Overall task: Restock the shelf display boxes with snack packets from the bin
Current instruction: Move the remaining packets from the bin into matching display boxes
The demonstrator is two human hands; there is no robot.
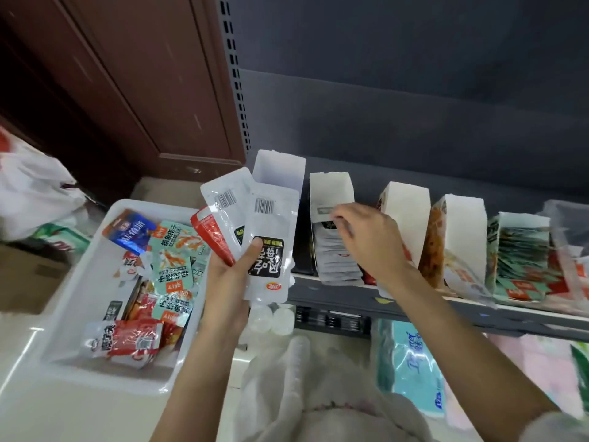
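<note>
Three packets fan out of my left hand (pixel 229 275): two white packets (pixel 267 237) with barcodes showing and a red packet (pixel 213 234) tucked behind them, my thumb pressed across the black label of the front one. My right hand (pixel 366 237) is over the second display box (pixel 331 199) on the shelf (pixel 382 301), fingers curled down at the top of the white packets already filed there; whether I am pinching one or only pressing them back I cannot tell from here. To do this well, I judge I should firm the stack toward the back wall of the box so a gap opens at the front, then pass over one white packet at a time, label facing out like its neighbours. The red one looks like a different product, so it should not go in this box; the empty tall box (pixel 280 170) just left, or one of the boxes to the right, may be its home. Plenty of stock still lies in the white bin (pixel 95 250) on the floor beside the shelf, with teal and red packets mixed, so sorting by kind before each reach would save fumbling.
</note>
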